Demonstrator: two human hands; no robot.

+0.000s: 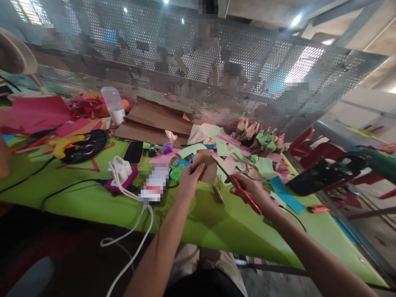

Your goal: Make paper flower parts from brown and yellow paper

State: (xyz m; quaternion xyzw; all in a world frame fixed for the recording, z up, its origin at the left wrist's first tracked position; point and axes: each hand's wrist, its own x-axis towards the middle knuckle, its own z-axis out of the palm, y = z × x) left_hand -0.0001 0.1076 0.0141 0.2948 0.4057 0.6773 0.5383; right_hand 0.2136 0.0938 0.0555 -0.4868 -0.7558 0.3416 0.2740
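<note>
My left hand (192, 178) pinches a piece of brown paper (208, 170) above the green table (198, 225). In my right hand (249, 187) is a pair of scissors with red handles (246, 196); the blades point up and left, close to the paper's right edge. Whether the blades touch the paper I cannot tell. A short pencil-like stick (218, 194) lies on the table between my hands. Behind them spread pale green paper pieces (222, 147) and several paper flowers (261, 134).
To the left lie a lit phone (155, 184), a purple power strip (119, 185) with white cables, a dark phone (133, 152) and a yellow glue gun (66, 144). Brown sheets (159, 123) lie behind. A perforated metal screen (185, 78) stands at the back; a dark cylinder (321, 173) is at right.
</note>
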